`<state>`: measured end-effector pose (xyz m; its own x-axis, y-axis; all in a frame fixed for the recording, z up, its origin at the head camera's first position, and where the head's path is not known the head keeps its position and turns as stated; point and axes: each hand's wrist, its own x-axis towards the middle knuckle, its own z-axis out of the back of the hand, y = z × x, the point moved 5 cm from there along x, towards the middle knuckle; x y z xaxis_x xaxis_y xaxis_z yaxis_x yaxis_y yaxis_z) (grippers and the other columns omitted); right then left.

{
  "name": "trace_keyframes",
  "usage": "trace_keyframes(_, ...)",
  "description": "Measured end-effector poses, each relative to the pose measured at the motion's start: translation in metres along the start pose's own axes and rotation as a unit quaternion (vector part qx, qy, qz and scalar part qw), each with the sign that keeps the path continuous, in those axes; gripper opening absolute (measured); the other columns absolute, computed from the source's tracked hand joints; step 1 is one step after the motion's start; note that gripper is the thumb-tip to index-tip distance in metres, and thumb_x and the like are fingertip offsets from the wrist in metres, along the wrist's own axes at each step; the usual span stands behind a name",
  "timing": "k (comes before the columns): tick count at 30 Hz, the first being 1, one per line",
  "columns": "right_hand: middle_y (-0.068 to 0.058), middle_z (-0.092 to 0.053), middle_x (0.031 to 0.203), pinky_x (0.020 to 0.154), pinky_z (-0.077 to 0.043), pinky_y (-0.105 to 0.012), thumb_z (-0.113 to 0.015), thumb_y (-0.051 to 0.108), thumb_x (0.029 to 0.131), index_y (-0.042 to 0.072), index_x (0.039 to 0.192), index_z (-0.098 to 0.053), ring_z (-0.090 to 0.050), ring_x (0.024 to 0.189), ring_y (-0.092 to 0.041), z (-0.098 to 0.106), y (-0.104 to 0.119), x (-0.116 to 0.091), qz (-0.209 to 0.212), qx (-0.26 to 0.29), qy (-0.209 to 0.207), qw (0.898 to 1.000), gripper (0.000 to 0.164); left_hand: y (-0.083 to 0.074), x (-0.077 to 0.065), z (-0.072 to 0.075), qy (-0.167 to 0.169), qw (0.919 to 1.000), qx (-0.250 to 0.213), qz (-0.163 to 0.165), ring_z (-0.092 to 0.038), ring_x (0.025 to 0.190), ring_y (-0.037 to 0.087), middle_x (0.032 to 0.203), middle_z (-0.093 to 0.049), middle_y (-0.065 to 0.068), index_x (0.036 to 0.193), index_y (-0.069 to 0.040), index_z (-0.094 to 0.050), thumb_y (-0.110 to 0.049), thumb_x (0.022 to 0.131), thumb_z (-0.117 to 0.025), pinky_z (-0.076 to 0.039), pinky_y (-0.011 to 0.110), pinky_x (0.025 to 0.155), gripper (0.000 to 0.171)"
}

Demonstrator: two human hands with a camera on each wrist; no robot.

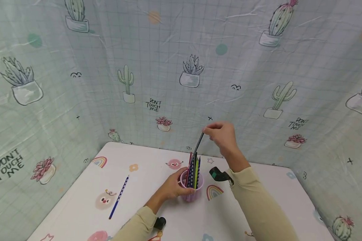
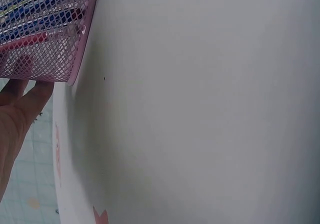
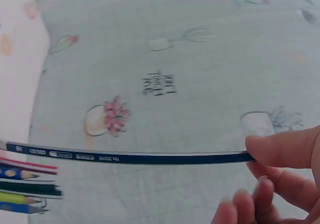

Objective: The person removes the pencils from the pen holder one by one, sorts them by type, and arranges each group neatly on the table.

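Note:
My left hand point(image 1: 172, 186) grips a pink mesh pencil cup point(image 1: 190, 196), which stands on the table. Its fingers point(image 2: 36, 98) lie against the mesh in the left wrist view. Several pencils point(image 1: 196, 174) lean inside, among them a lime-green one and dotted blue ones. Above the cup, my right hand point(image 1: 224, 136) pinches the upper end of a slim dark pencil point(image 3: 190, 158) with silvery edges and small print. That pencil slants down to the left, and its lower end reaches in among the others; whether it touches the bottom is hidden.
A blue pencil with pale dots point(image 1: 119, 198) lies by itself on the left of the white printed table point(image 1: 157, 160). A cactus-patterned curtain point(image 1: 169, 43) hangs behind the table and along its sides. Each wrist wears a dark camera point(image 1: 219, 174).

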<state>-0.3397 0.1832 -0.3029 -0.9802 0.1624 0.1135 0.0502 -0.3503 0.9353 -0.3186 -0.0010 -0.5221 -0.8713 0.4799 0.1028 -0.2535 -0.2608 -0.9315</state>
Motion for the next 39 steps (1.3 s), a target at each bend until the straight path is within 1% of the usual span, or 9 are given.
trace_keyframes(2,-0.008,-0.066,0.112,0.098,-0.06,-0.039,-0.076,0.016,0.096,0.001,0.109,-0.073,-0.066,0.1,-0.022,0.008,0.004,0.003,0.0,0.034,0.001,0.999,0.021,0.0,0.0,0.0,0.002,1.0,-0.005,0.001,-0.064,0.122,0.026,0.138,-0.065,0.013,0.153,-0.015,-0.048,-0.02,0.081,-0.089,-0.052,0.051,0.11,0.083)
trace_keyframes(5,-0.004,-0.065,0.107,0.098,-0.061,-0.035,-0.074,0.012,0.097,0.0,0.112,-0.07,-0.07,0.097,-0.018,0.02,0.01,0.006,0.009,0.086,-0.013,0.996,0.02,0.0,0.001,0.0,0.004,0.9999,-0.01,0.003,-0.064,0.123,0.026,0.139,-0.065,0.011,0.153,-0.017,-0.048,-0.02,0.082,-0.089,-0.052,0.051,0.11,0.083)
trace_keyframes(9,0.0,-0.066,0.099,0.092,-0.062,-0.028,-0.074,0.01,0.097,0.0,0.113,-0.07,-0.072,0.091,-0.013,0.033,0.019,0.008,0.045,0.128,-0.067,0.989,0.02,-0.002,0.003,0.002,0.003,1.0,-0.005,0.002,-0.064,0.122,0.022,0.139,-0.065,0.008,0.154,-0.02,-0.048,-0.024,0.081,-0.09,-0.052,0.046,0.11,0.084)
trace_keyframes(13,0.003,-0.068,0.096,0.086,-0.062,-0.022,-0.074,0.013,0.097,0.003,0.112,-0.072,-0.071,0.088,-0.011,0.046,0.025,0.008,0.076,0.124,-0.117,0.982,0.019,-0.002,0.006,0.002,0.004,1.0,0.0,0.002,-0.064,0.12,0.021,0.138,-0.065,0.007,0.154,-0.02,-0.047,-0.025,0.081,-0.09,-0.052,0.043,0.11,0.085)
trace_keyframes(15,0.003,-0.068,0.094,0.082,-0.061,-0.02,-0.074,0.014,0.097,0.003,0.111,-0.073,-0.071,0.084,-0.011,0.051,0.026,0.01,0.08,0.116,-0.125,0.982,0.018,-0.001,0.007,0.001,0.004,1.0,0.002,0.003,-0.064,0.12,0.02,0.138,-0.065,0.007,0.154,-0.02,-0.047,-0.026,0.081,-0.09,-0.053,0.042,0.109,0.085)
trace_keyframes(19,0.005,-0.067,0.089,0.076,-0.061,-0.019,-0.075,0.012,0.096,-0.001,0.111,-0.073,-0.069,0.077,-0.009,0.06,0.023,0.016,0.077,0.105,-0.119,0.984,0.02,0.001,0.007,0.002,0.002,1.0,0.004,-0.004,-0.064,0.119,0.021,0.137,-0.066,0.009,0.155,-0.018,-0.046,-0.024,0.081,-0.09,-0.053,0.043,0.108,0.086)
trace_keyframes(25,0.004,-0.066,0.089,0.072,-0.06,-0.018,-0.075,0.009,0.096,0.002,0.105,-0.073,-0.066,0.073,-0.01,0.071,0.009,0.021,0.039,0.093,-0.113,0.988,0.012,0.003,0.004,0.004,-0.002,1.0,-0.004,0.003,-0.064,0.119,0.02,0.137,-0.066,0.007,0.155,-0.02,-0.046,-0.026,0.081,-0.091,-0.052,0.044,0.109,0.087)
trace_keyframes(32,-0.003,-0.063,0.097,0.075,-0.058,-0.019,-0.071,0.012,0.099,-0.005,0.116,-0.071,-0.064,0.079,-0.014,0.077,-0.014,0.026,-0.015,0.052,-0.09,0.994,0.023,0.002,0.003,0.004,-0.004,0.9999,-0.011,-0.005,-0.064,0.117,0.021,0.136,-0.066,0.011,0.154,-0.016,-0.046,-0.02,0.081,-0.091,-0.054,0.039,0.106,0.086)
trace_keyframes(39,-0.006,-0.064,0.099,0.072,-0.058,-0.019,-0.071,0.013,0.099,-0.004,0.116,-0.07,-0.065,0.079,-0.016,0.082,-0.045,0.029,-0.061,0.031,-0.08,0.994,0.024,0.003,0.001,-0.004,0.005,0.9999,-0.015,0.007,-0.063,0.121,0.023,0.14,-0.064,0.011,0.156,-0.018,-0.045,-0.023,0.082,-0.09,-0.052,0.047,0.111,0.087)
